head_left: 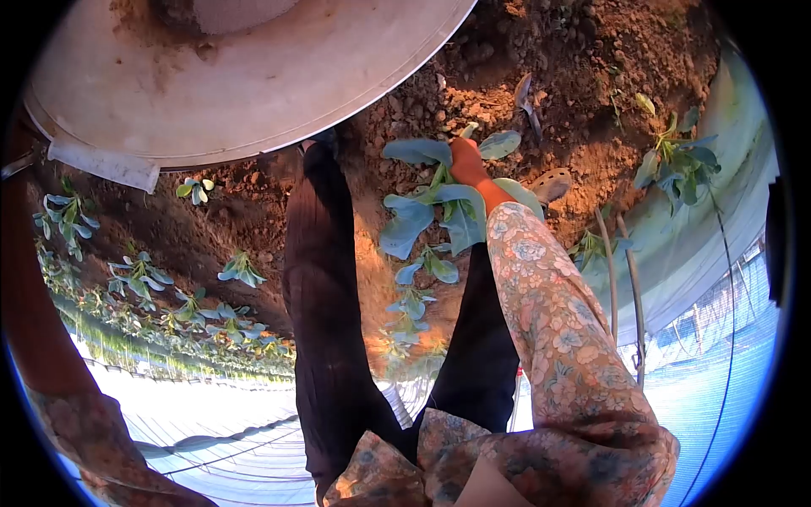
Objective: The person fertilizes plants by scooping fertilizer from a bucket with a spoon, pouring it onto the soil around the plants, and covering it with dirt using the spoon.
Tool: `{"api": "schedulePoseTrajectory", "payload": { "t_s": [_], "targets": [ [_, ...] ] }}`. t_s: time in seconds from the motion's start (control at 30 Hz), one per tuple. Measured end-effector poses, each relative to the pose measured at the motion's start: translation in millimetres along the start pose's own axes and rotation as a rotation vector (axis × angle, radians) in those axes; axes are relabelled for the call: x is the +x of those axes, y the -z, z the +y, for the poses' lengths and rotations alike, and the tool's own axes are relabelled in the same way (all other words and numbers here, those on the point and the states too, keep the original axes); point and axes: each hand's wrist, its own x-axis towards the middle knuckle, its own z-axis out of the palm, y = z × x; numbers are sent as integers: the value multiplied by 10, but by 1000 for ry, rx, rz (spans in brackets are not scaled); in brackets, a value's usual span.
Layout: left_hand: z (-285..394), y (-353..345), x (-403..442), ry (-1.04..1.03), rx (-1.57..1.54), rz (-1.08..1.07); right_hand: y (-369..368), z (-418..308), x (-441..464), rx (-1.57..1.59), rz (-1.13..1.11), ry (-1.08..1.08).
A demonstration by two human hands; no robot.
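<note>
My right hand (pixel 467 162) reaches down into a broad-leaved, blue-green, cabbage-like plant (pixel 408 221) between my legs. Its fingers are closed at the plant's upper part, and a pale leaf tip shows just beyond them. What exactly lies inside the fingers is hidden. A large white basin (pixel 279 93) with soil stains fills the upper left, raised above the ground. My left hand (pixel 20 139) is at its left rim, dark at the edge of the view, bearing its side; the separate fingers hardly show.
Reddish, crumbly soil (pixel 583 110) surrounds my feet, with a perforated shoe (pixel 553 184) at the right. Several young plants (pixel 139 275) grow in rows at the left. Another plant (pixel 680 160) stands by pale sheeting (pixel 735 127). Two thin poles (pixel 632 279) rise beside my right arm.
</note>
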Motion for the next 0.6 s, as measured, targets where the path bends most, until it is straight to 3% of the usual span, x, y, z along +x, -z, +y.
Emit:
{"api": "schedulePoseTrajectory", "payload": {
  "t_s": [0.03,0.07,0.1,0.2,0.3,0.4,0.5,0.6],
  "targets": [
    [7,-132,-105,-144,225,155,64,-62,-79,147,85,-86],
    [-23,-118,-111,-196,228,165,103,-115,-114,296,165,-172],
    [-53,-104,-117,-248,233,175,-58,-46,-47,201,223,-169],
    [-136,178,24,-118,-162,-117,-278,87,43,248,265,-174],
    [-62,157,113,32,-28,-181,-107,127,23,250,269,-10],
    [-30,128,160,79,28,-186,75,85,23,53,83,-142],
    [-114,23,103,-93,-23,-82,102,3,130,88,-188,-346],
    [-296,-1,150,-321,146,-19,-299,212,310,162,-74,-452]
  ]
}}
